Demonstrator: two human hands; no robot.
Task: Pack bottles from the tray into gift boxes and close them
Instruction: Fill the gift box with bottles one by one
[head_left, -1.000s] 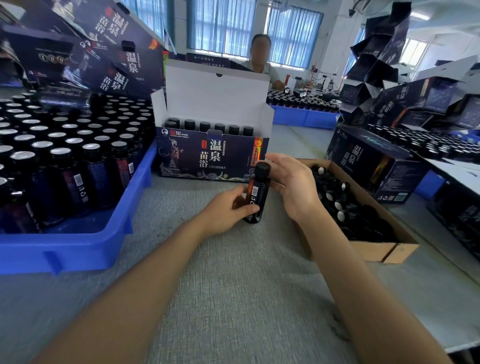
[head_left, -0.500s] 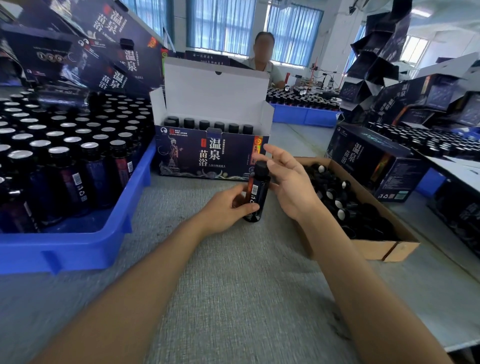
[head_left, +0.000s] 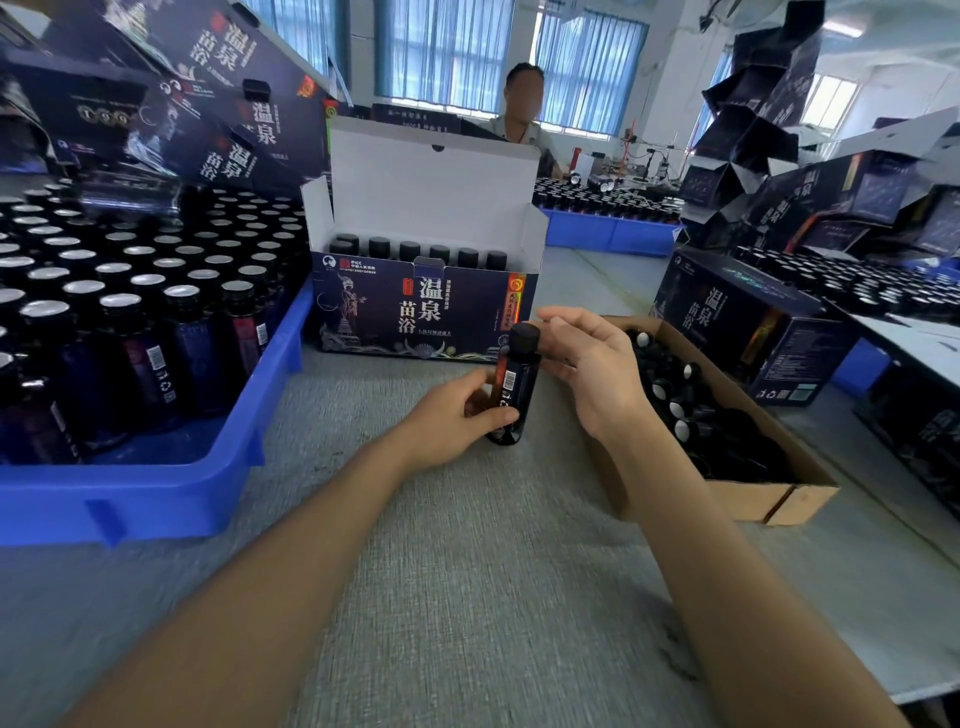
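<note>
"Small dark glass bottle (head_left: 511, 387) with the black cap and orange-striped label: where is it?"

"Upright, on or just above the grey cloth-covered table (head_left: 467, 597), I can't tell which. It's just in front of the open dark-blue printed cardboard gift box (head_left: 415, 322). The left hand (head_left: 452, 415) grips its lower body, thumb across the label. The right hand (head_left: 592, 364) is slack, fingers loosely spread just beside the cap (whether a fingertip touches it, I can't tell)."

"So what's the step?"

"My guess is a last look at the cap before loading. One row of black caps shows along the box's back wall. The front part is hidden behind the front panel, and that's probably where this one goes."

"How to do it well?"

"Hold low with the left so the neck is free, and take the shoulder with the right. Lift clear of the front panel and its tab, then lower it straight down — tilted, it could catch the panel or knock its neighbours. The next one comes from the blue plastic tray (head_left: 156, 493) on the left. The white-lined lid stands open — close it last."
</note>
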